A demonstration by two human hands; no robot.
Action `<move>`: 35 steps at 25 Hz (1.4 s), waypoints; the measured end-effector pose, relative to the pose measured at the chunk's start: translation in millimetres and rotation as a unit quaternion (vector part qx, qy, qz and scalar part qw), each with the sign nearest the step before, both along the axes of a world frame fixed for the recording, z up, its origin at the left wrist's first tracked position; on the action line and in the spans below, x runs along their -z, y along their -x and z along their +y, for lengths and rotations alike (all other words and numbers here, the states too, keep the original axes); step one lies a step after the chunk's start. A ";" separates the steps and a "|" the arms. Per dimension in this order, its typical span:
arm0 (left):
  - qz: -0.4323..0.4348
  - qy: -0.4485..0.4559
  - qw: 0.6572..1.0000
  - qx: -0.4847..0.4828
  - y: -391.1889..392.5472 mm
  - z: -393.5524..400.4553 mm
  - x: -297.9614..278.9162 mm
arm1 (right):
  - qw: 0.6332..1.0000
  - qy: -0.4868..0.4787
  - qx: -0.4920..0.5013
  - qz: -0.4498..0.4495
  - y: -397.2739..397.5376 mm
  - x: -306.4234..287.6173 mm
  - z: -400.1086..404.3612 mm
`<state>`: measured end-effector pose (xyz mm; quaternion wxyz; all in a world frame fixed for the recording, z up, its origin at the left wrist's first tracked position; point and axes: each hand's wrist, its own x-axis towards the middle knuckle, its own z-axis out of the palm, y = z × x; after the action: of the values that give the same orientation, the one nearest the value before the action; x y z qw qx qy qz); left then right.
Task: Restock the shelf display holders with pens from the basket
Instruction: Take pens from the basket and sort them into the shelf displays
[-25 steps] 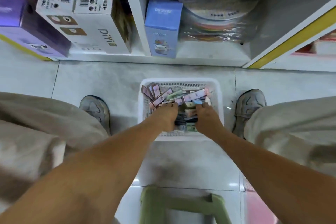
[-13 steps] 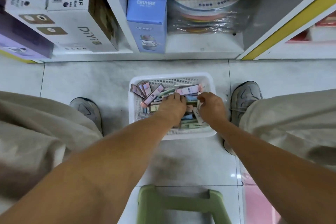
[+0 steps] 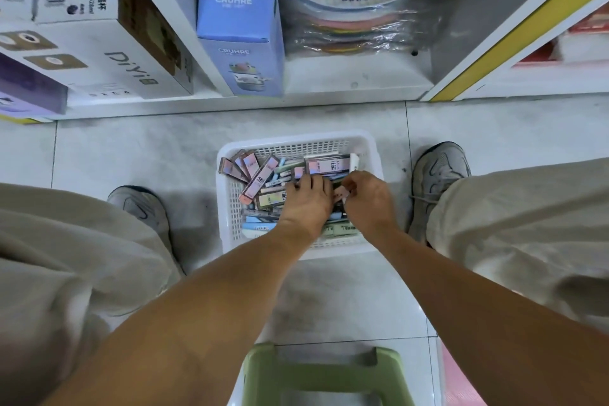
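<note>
Since a moment ago the right hand (image 3: 369, 199) has closed on a pink pen pack (image 3: 341, 195) inside the floor basket (image 3: 227, 208), while the left hand (image 3: 308, 199) rests spread on the pile, so gathering has begun.

The blue box (image 3: 242, 33) on the shelf reads "CRUHRE" twice. Left of the blue box, the white box (image 3: 99, 59) reads "DiYi".
</note>
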<state>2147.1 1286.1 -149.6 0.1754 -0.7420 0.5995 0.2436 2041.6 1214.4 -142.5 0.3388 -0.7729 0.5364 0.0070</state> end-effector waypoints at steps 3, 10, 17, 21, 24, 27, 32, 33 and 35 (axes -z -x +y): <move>0.029 0.008 0.999 0.034 -12.4 -3.3 2.1 | 1.000 0.009 0.006 -0.016 -0.9 0.8 -2.3; 0.117 -0.018 0.993 -0.020 -46.2 -5.5 -12.1 | 0.996 0.000 0.064 -0.055 1.2 -8.3 -11.2; 0.228 -0.061 0.957 -0.168 -82.6 15.6 -33.5 | 0.985 -0.123 0.094 -0.070 -4.3 -23.2 -12.1; 0.314 -0.055 0.907 -0.277 -84.3 20.2 -48.5 | 0.883 -0.370 0.222 -0.186 -18.9 -34.8 -3.5; 0.392 -0.065 0.848 -0.351 -80.1 22.4 -54.4 | 0.845 -0.400 0.253 -0.249 -26.1 -35.4 -1.9; 0.435 -0.089 0.814 -0.376 -77.2 24.1 -53.9 | 0.826 -0.424 0.257 -0.269 -30.3 -32.0 -3.1; 0.469 -0.111 0.760 -0.435 -74.3 23.6 -42.4 | 0.831 -0.440 0.231 -0.248 -43.2 -31.5 0.0; 0.480 -0.114 0.746 -0.446 -74.2 22.7 -39.9 | 0.838 -0.436 0.224 -0.242 -45.7 -30.8 0.6; 0.509 -0.117 0.719 -0.458 -74.0 20.7 -36.7 | 0.853 -0.426 0.207 -0.218 -50.6 -28.2 1.6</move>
<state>2221.1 1306.9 -112.9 -0.2036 -0.6640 0.1521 0.7032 2092.2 1216.0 -114.3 0.7368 -0.4060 0.5407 -0.0040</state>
